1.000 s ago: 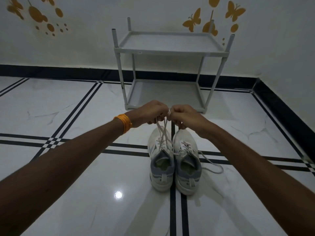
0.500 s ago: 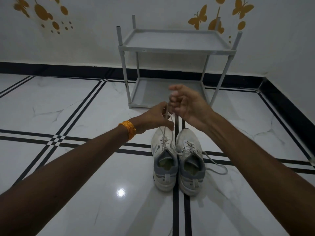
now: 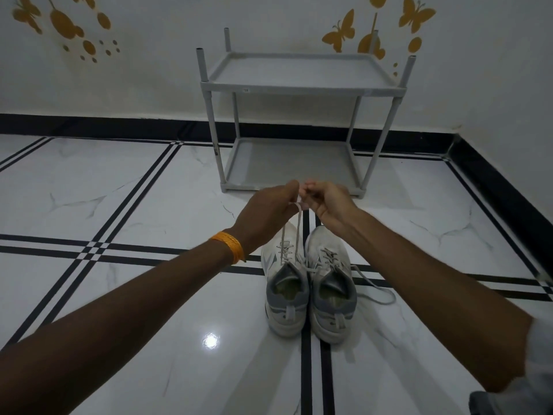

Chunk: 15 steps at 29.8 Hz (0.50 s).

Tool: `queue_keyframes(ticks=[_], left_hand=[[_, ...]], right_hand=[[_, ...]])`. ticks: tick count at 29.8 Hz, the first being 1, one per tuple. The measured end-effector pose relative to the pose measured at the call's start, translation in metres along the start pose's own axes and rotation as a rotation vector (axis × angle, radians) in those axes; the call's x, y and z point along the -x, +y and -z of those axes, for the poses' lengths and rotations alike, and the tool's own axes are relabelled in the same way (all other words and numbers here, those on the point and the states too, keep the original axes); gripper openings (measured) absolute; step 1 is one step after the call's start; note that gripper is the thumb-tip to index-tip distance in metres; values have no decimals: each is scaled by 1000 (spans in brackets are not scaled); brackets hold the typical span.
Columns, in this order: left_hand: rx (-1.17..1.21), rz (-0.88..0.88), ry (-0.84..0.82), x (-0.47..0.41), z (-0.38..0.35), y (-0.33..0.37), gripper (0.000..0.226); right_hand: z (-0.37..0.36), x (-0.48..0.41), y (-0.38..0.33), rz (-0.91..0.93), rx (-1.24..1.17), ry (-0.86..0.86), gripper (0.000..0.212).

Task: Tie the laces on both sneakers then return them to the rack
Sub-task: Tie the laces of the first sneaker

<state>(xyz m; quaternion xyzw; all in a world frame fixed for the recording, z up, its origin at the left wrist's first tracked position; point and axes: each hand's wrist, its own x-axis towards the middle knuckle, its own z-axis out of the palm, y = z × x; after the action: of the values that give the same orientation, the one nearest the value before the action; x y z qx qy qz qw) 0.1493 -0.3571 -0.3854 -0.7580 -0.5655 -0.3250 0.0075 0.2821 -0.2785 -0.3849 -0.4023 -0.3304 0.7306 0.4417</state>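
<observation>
Laces [image 3: 289, 235] of the left sneaker [image 3: 284, 283] are being pinched taut between the left hand [image 3: 270, 211] and right hand [image 3: 327, 205], both closed on the lace ends above the toes. Both sneakers are sitting side by side on the floor [image 3: 149, 295], just in front of the rack [image 3: 299, 88]. Laces are judged thin, limp and slippery, best gripped near the ends. The right sneaker [image 3: 330, 283] is lying untied, its loose lace [image 3: 377, 292] trailing right: snag risk. Shoes are judged light; the heels are offering a lifting grip. Rack shelves are being left unobstructed.

home room, marble floor [image 3: 119, 295], butterfly wall stickers [image 3: 341, 31], shoe rack [image 3: 299, 85]
</observation>
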Motion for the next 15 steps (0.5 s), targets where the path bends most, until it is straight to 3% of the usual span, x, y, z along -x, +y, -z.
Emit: queue_keyframes(ticks=[3,5,7,10,15], left_hand=[[236,372,-117,-9,1,-6,20],[551,694,-381,-20,11,-6,18],[721,884,-598,-29,21,-7,23],[861,1028,-696,-36,27,-12,27],[1031,1087,-594,-38,27,-10,33]], right_hand=[[9,-3,8,-134,84,8,14],[14,-3,9,-236,225,-18,23],[20,-3,7,-234,536,-45,38],[16,8,-3,-93,828,6,34],[-5,34,-27,129,800,-310,17]])
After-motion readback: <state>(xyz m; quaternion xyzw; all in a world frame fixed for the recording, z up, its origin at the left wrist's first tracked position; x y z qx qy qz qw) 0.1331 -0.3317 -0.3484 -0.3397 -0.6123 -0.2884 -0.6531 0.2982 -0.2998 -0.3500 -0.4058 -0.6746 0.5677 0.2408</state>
